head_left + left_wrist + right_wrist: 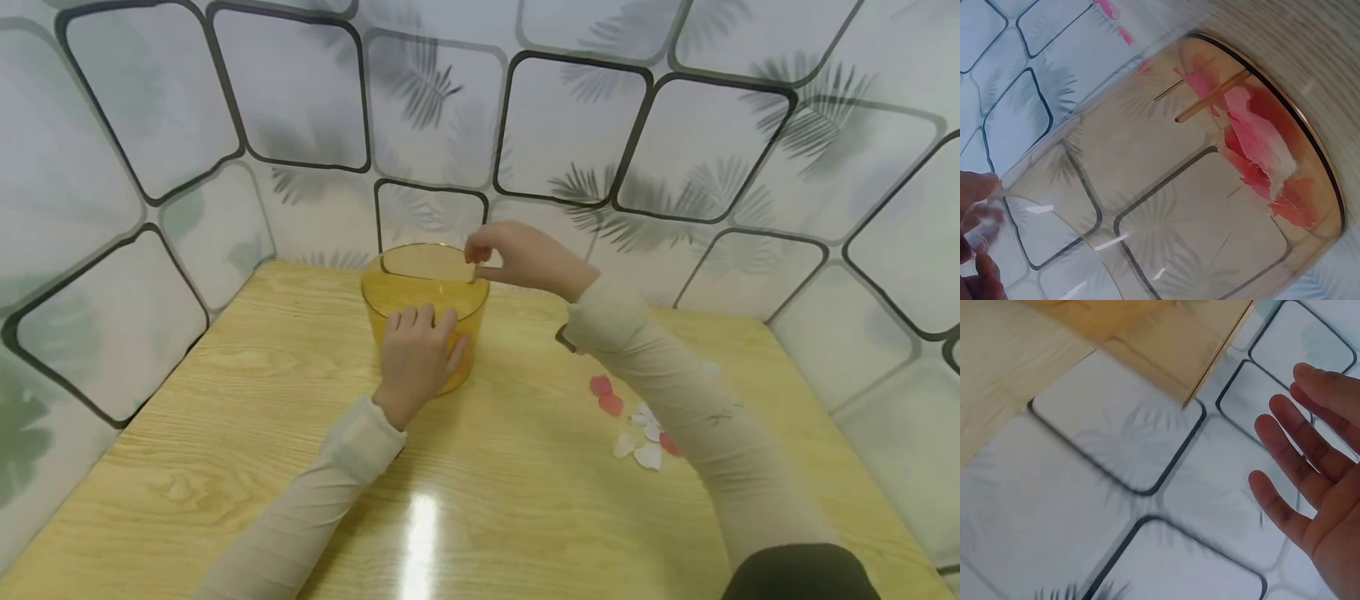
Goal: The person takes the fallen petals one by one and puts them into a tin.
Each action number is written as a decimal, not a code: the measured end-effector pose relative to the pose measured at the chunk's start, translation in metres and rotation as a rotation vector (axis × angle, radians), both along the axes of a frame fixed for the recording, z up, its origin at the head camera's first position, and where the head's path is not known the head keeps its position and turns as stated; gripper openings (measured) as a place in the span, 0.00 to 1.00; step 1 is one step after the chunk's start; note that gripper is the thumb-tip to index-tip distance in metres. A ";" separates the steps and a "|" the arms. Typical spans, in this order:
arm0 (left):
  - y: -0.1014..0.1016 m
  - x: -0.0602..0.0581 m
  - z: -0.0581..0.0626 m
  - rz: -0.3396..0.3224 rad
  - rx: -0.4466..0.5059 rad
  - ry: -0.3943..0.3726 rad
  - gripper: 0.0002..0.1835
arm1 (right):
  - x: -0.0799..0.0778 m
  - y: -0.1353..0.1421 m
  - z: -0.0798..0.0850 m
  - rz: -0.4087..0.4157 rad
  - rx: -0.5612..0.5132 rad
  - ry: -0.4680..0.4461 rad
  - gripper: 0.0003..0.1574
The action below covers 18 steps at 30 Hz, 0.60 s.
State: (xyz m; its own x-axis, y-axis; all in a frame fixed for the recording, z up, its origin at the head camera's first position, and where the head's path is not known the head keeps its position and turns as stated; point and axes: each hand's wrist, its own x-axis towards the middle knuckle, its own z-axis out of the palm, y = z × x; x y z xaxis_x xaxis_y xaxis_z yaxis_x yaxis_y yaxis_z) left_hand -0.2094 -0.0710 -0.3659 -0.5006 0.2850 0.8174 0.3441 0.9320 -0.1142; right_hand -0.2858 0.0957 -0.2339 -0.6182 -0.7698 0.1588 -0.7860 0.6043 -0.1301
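Sleeves [697, 408] foremost, relaxed left hand [415, 358] on the near side of the bucket [408, 293] should brace it; right hand [525, 258], grip unreadable, must clear its rim.

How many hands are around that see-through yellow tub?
2. The left hand is at the near side of the yellow tub; the right hand is at the right of its rim. Neither is hidden.
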 end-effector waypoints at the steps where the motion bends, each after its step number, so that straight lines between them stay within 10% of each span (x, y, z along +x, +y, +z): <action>1: 0.000 0.000 0.000 -0.004 0.003 -0.002 0.18 | 0.004 0.012 0.000 -0.008 -0.001 0.011 0.08; 10: 0.002 0.001 0.001 -0.006 0.003 -0.009 0.17 | 0.033 0.118 -0.046 -0.058 0.071 0.058 0.10; 18: 0.002 0.001 0.001 -0.001 0.000 -0.018 0.18 | 0.038 0.172 -0.115 -0.138 0.138 -0.125 0.14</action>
State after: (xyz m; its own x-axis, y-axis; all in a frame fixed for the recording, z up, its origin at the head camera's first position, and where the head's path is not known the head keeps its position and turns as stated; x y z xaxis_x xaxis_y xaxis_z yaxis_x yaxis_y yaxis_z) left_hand -0.2083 -0.0685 -0.3649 -0.5154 0.2853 0.8080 0.3467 0.9317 -0.1078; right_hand -0.2475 0.2676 -0.3491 -0.7270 -0.6861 -0.0264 -0.6780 0.7235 -0.1299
